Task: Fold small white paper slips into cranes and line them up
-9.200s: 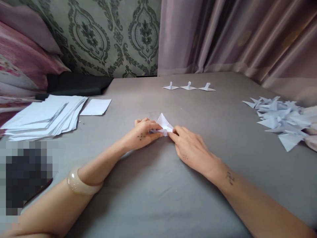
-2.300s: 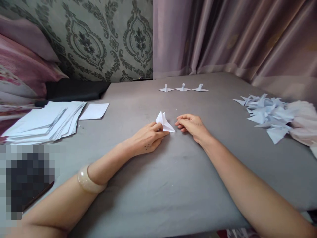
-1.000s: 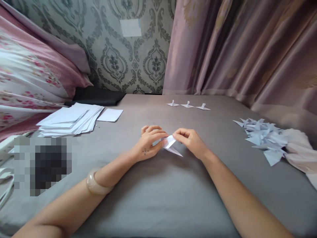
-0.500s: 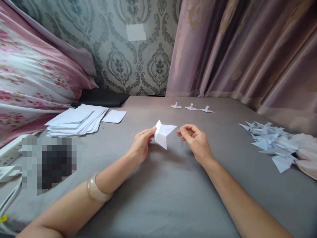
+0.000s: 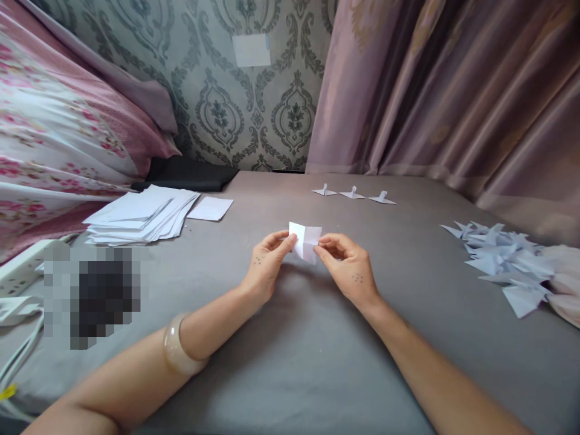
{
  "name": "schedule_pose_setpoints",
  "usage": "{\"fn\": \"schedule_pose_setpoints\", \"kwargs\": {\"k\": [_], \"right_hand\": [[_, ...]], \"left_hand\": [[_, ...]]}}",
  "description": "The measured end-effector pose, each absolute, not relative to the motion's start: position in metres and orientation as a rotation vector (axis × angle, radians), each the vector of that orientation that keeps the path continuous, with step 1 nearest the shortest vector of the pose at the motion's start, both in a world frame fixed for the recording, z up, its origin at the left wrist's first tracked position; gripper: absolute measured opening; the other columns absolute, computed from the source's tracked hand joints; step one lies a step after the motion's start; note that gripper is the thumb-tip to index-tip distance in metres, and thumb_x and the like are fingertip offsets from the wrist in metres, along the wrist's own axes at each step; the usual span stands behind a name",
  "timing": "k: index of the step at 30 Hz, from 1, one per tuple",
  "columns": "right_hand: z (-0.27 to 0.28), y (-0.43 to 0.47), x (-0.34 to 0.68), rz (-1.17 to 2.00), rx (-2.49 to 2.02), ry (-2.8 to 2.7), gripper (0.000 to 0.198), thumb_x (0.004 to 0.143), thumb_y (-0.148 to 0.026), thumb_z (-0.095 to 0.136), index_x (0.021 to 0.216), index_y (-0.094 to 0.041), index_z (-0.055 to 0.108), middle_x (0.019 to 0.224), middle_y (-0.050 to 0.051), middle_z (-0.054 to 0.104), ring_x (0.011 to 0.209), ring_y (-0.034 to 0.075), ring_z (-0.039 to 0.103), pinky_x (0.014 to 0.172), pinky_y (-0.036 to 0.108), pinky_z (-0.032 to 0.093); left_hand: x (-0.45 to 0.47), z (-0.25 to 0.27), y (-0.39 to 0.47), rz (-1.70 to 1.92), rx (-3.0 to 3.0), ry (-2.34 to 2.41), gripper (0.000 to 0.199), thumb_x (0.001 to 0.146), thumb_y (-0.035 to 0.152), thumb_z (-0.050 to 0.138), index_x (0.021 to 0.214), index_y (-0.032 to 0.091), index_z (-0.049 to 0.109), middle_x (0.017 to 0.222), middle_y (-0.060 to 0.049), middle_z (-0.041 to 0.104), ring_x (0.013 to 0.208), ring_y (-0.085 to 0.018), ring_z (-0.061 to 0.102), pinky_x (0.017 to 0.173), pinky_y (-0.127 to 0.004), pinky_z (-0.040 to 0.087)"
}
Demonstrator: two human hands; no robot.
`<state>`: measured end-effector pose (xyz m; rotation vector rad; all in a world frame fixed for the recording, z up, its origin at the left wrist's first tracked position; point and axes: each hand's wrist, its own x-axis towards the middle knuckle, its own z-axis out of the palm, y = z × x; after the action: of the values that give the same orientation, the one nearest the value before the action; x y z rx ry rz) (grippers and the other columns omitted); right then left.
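A small white sheet of folded paper (image 5: pixel 304 243) is held up over the grey cloth, with creases crossing its middle. My left hand (image 5: pixel 270 257) pinches its left side between thumb and fingers. On the opposite side, the thumb and fingertips of my right hand (image 5: pixel 347 263) are closed on the paper's right edge. A pale bangle (image 5: pixel 177 344) circles my left wrist. The fingertips behind the paper are hidden.
To the left lie a stack of white paper (image 5: pixel 140 214) and a separate square sheet (image 5: pixel 211 208). Three folded paper figures (image 5: pixel 353 193) stand in a row at the back. Several more form a pile (image 5: pixel 502 254) at right. A power strip (image 5: pixel 27 266) sits far left.
My right hand has moved left and taken hold of the paper's right edge. The paper has turned and its panels are spread differently. My left hand keeps its pinch.
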<state>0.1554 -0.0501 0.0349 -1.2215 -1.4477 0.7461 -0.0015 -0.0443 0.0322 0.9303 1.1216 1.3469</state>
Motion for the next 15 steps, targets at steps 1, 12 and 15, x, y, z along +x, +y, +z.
{"fn": "schedule_pose_setpoints", "kwargs": {"k": [1,12,15], "right_hand": [[0.0351,-0.0486,0.1573,0.758,-1.218,-1.440,0.014,0.076,-0.029,0.065,0.088,-0.021,0.065,0.080,0.003,0.070,0.074,0.017,0.065,0.073,0.030,0.051],[0.0306,-0.0407,0.1667,0.707,-1.160,-1.500,0.020,0.081,-0.027,0.058,0.092,-0.019,0.072,0.090,0.005,0.068,0.076,0.014,0.063,0.071,0.027,0.050],[0.0290,-0.0395,0.1670,0.722,-1.171,-1.506,0.020,0.081,-0.027,0.058,0.091,-0.019,0.073,0.089,0.005,0.068,0.074,0.014,0.063,0.070,0.027,0.050]], "left_hand": [[-0.0019,0.0327,-0.0443,1.360,0.945,1.094,0.040,0.069,0.045,0.074,0.099,0.019,0.067,0.078,-0.001,0.068,0.075,-0.014,0.058,0.073,-0.027,0.041],[-0.0034,0.0362,-0.0463,1.290,1.118,1.014,0.044,0.073,0.036,0.072,0.112,0.019,0.065,0.085,-0.003,0.070,0.071,-0.012,0.058,0.069,-0.024,0.043],[-0.0042,0.0351,-0.0447,1.241,1.114,1.050,0.033,0.072,0.037,0.072,0.099,0.017,0.072,0.089,-0.005,0.072,0.076,-0.015,0.061,0.073,-0.025,0.045]]}}
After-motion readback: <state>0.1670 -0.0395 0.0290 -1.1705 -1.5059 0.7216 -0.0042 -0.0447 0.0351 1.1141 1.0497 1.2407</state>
